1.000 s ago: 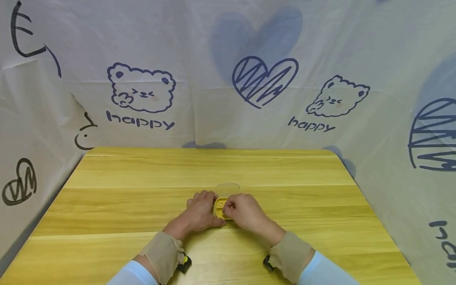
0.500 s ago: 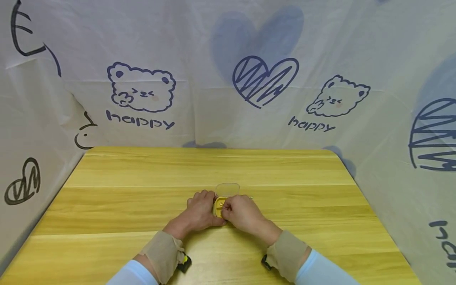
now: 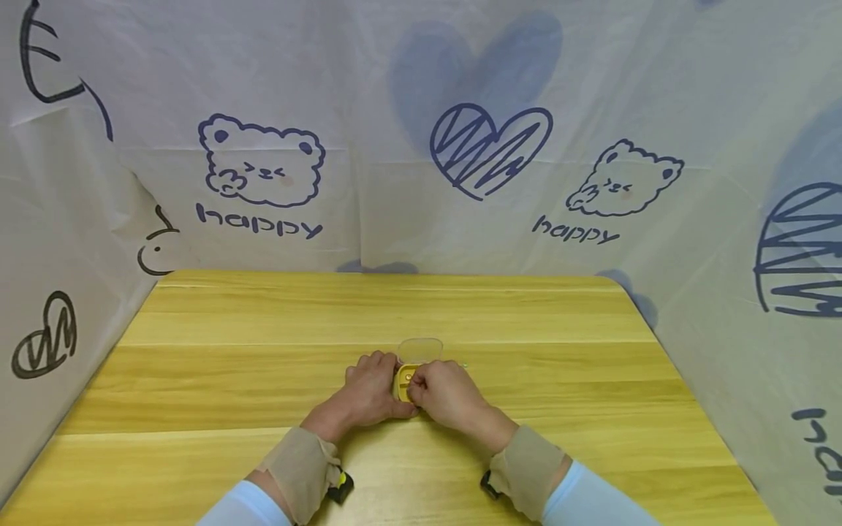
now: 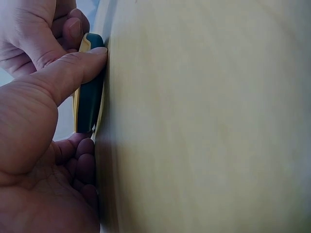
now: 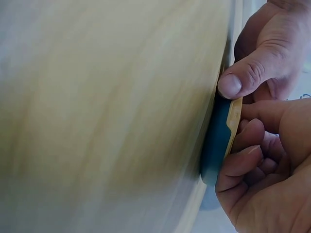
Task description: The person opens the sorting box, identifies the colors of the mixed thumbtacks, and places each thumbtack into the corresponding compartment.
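Observation:
A small yellow compartment box (image 3: 403, 395) with a dark teal outer shell (image 5: 217, 138) lies on the table, its clear lid (image 3: 421, 349) folded back at the far side. One compartment shows a small round yellowish spot. My left hand (image 3: 371, 391) grips the box from the left, the thumb (image 4: 92, 63) pressed along its near side. From the right, my right hand (image 3: 450, 394) reaches over the box with curled fingers dipping toward the compartments. Whatever its fingertips may pinch is hidden.
A tiny pale green thing (image 3: 464, 364) shows just beyond the right hand. The wooden table (image 3: 263, 314) runs back to a white cloth wall (image 3: 388, 219) with drawn bears and hearts, and cloth also hangs on both sides.
My right hand has shifted slightly left and lower over the box, and the tiny green thing behind it has come into view. The left hand and the box have stayed in place.

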A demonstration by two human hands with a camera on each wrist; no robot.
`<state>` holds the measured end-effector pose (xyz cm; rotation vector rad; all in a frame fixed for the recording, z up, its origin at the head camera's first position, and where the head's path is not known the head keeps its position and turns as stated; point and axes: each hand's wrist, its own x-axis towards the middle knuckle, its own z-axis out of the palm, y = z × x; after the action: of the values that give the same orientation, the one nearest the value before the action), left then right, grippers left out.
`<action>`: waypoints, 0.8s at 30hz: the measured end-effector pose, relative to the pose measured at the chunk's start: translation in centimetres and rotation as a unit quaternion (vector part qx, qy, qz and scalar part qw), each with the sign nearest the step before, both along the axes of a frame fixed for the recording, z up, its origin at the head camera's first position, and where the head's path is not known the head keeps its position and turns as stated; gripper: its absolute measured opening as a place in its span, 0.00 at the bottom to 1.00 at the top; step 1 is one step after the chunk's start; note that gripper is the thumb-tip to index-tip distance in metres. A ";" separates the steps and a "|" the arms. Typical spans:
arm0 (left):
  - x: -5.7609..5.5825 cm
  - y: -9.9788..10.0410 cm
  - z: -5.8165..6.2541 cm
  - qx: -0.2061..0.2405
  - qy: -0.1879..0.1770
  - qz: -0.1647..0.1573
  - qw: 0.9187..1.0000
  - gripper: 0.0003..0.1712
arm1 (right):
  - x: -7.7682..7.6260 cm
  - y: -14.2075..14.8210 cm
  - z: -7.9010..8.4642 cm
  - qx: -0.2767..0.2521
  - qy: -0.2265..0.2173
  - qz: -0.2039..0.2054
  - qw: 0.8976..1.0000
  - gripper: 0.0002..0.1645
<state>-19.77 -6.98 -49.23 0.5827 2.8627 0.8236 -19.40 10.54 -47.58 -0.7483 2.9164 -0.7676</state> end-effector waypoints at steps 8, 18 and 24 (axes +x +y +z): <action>0.1 -0.1 0.0 0.001 0.002 0.000 1.000 0.40 | 0.0 0.2 0.2 -0.017 -0.030 -0.021 0.999 0.11; 0.2 0.0 0.1 0.000 -0.003 0.002 1.000 0.42 | -0.5 2.0 1.7 -0.062 -0.043 -0.048 0.996 0.09; 0.2 0.1 0.0 0.003 0.002 0.009 1.000 0.43 | -1.2 3.8 2.5 -0.077 -0.035 -0.092 0.992 0.07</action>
<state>-19.55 -6.91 -49.20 0.5604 2.8733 0.8359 -20.58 14.31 -45.12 -0.4540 2.9174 -1.0216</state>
